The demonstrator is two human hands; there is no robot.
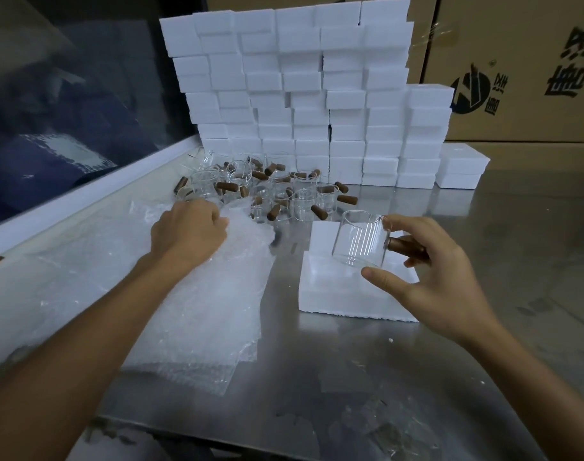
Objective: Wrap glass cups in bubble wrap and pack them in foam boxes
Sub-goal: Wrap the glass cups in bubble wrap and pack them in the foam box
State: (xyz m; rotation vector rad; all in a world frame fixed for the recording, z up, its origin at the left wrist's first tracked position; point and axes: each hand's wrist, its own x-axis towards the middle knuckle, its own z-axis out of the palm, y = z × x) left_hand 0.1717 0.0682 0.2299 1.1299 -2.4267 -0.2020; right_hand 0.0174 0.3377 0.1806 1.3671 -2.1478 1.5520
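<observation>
The right hand (430, 277) is grasping an unwrapped clear glass cup with brown wooden handle (362, 239) over an open white foam box (347, 294); the left hand (187, 229) is gripping the clear bubble wrap sheets (217, 304). Many clear handled cups (267, 191) are waiting, so most packing appears outstanding.

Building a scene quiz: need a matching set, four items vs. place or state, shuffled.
Items:
1. glass cup
2. bubble wrap sheets
3. left hand
4. cardboard cartons

States:
A. stacked behind the foam boxes
B. gripping a sheet's far end
C. lying flat on the metal table
D. held tilted over a foam block

Pairs: 1-D, 2-C, 3-B, 4-A
</observation>
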